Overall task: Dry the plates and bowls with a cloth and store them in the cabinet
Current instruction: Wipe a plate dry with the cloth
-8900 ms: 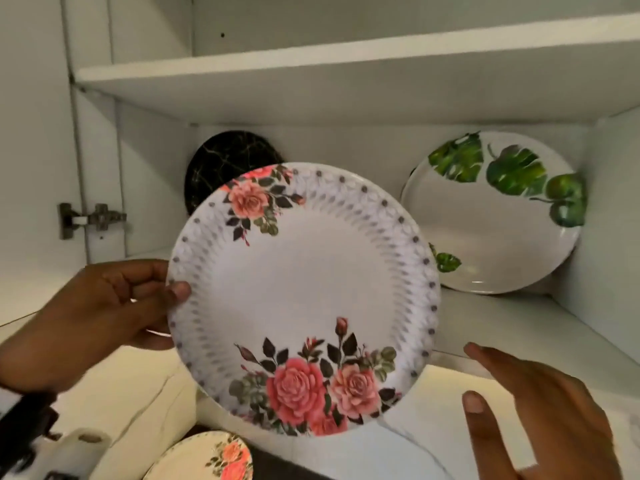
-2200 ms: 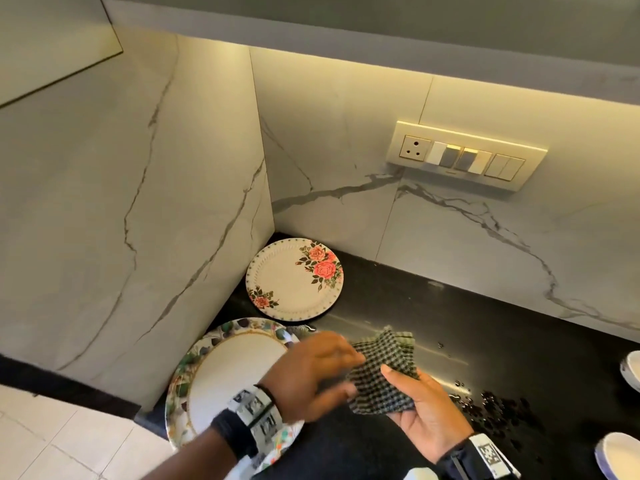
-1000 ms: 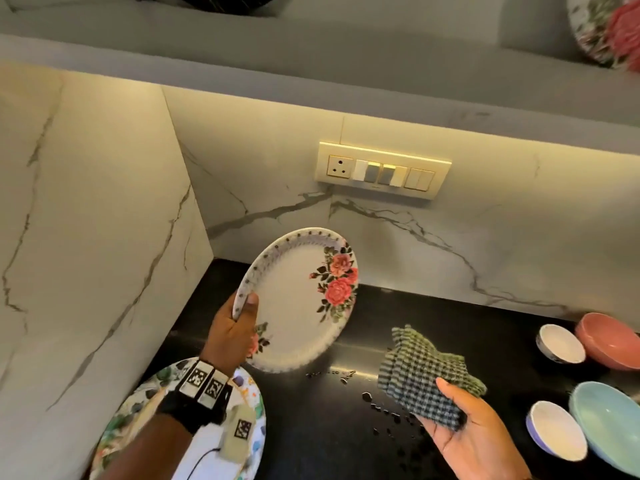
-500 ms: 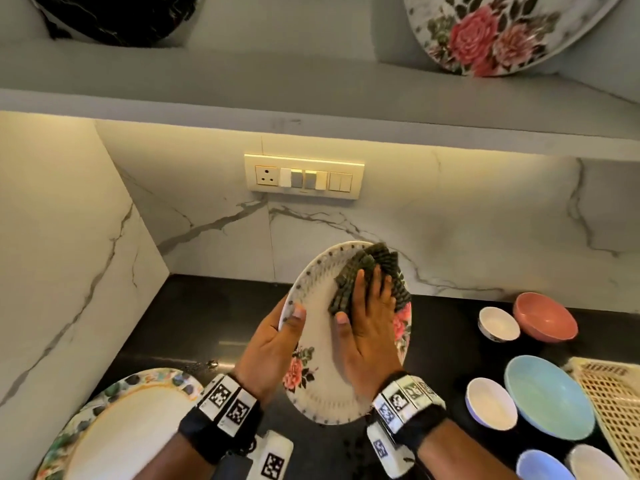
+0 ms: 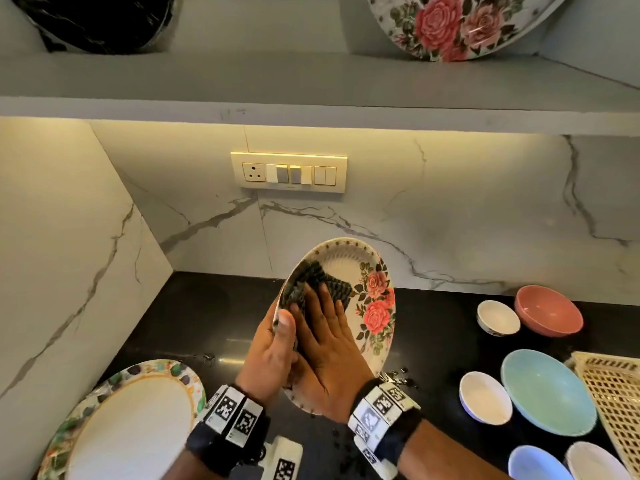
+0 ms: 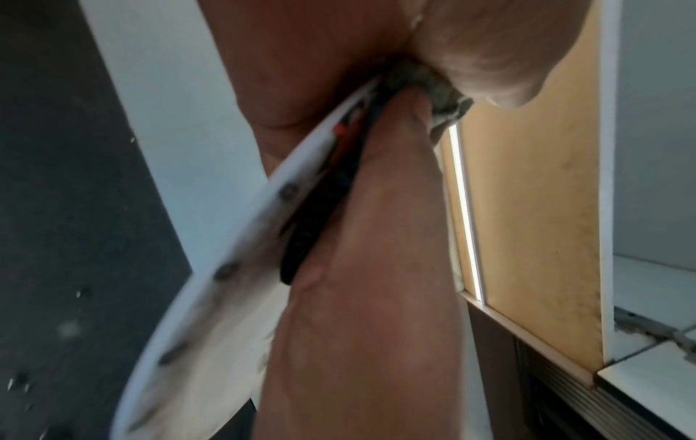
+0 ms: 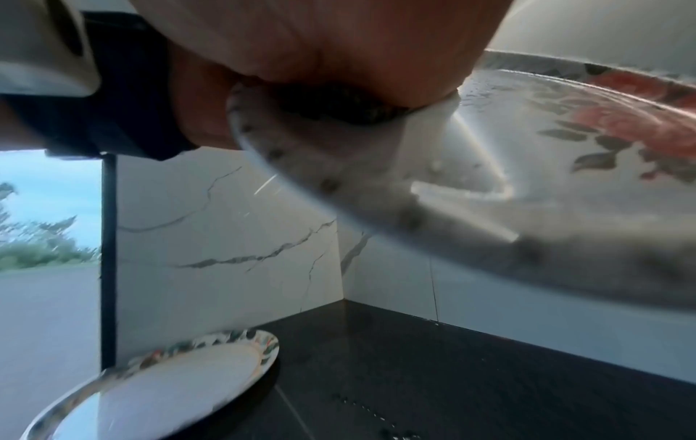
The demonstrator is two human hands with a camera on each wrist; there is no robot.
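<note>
A small white plate with red roses (image 5: pixel 375 299) is held tilted above the black counter (image 5: pixel 194 327). My left hand (image 5: pixel 277 344) grips its left rim, thumb on the face. My right hand (image 5: pixel 323 332) lies flat with straight fingers and presses a dark checked cloth (image 5: pixel 317 280) against the plate's upper left face. The left wrist view shows the plate's rim (image 6: pixel 226 268) edge-on, with the cloth (image 6: pixel 437 89) bunched at the top. In the right wrist view the wet plate (image 7: pixel 489 184) fills the upper right, and the cloth (image 7: pixel 339 108) sits under my palm.
A large floral-rimmed plate (image 5: pixel 131 420) lies on the counter at left. Several bowls stand at right, among them a pink (image 5: pixel 549 313) and a teal one (image 5: pixel 547 393), beside a woven basket (image 5: pixel 616 403). On the cabinet shelf (image 5: pixel 311 81) above stand a black plate (image 5: pixel 100 19) and a rose plate (image 5: pixel 460 22). Water drops dot the counter.
My left hand lifted the small rose plate off the counter and my right hand brought the cloth onto it. In the last half second the cloth slid toward the plate's left rim.
</note>
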